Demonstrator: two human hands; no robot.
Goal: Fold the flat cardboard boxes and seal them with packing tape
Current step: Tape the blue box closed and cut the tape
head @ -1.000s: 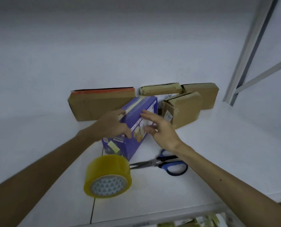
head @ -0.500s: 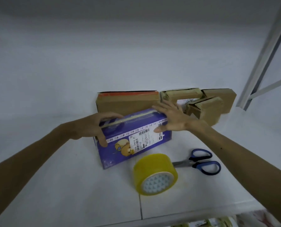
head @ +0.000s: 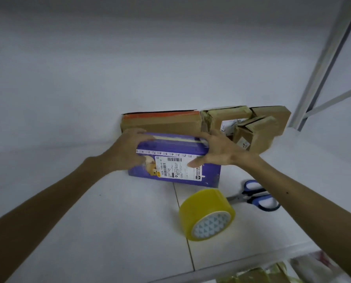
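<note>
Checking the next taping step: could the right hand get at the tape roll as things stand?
Probably yes. The tape roll lies in the open in front of the purple box, nothing over it; the right hand must first release the box.

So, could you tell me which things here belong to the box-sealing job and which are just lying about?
In the job: purple printed cardboard box, gripped by the left hand and right hand; yellow roll of packing tape; blue-handled scissors.
Lying about: long brown cardboard box with an orange top edge; cluster of small taped brown boxes; grey metal shelf post.
</note>
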